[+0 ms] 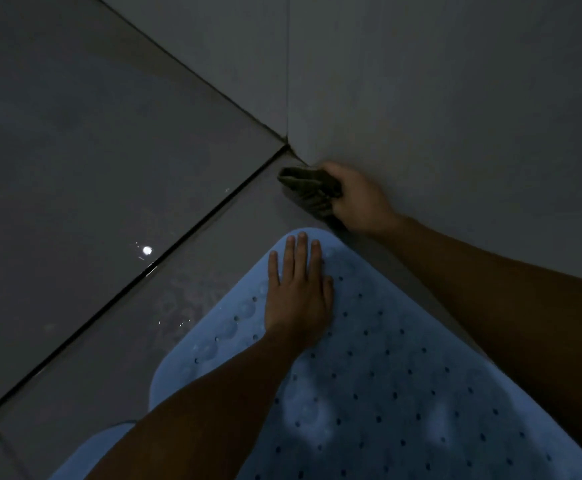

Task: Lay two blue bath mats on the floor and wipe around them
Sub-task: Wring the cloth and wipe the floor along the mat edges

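A blue bath mat (pixel 386 375) with small holes and suction bumps lies flat on the grey tiled floor, its rounded far corner pointing at the wall corner. My left hand (pixel 298 292) rests flat on that corner, fingers spread. My right hand (pixel 358 199) grips a dark crumpled cloth (pixel 308 188) pressed to the floor where it meets the wall, just beyond the mat. A corner of a second blue mat (pixel 88 452) shows at the bottom left, partly hidden by my left forearm.
Grey walls (pixel 421 81) meet in a corner straight ahead. Dark grout lines (pixel 165 261) cross the glossy floor tiles, which show a bright light reflection (pixel 147 250) and faint wet streaks to the left of the mat.
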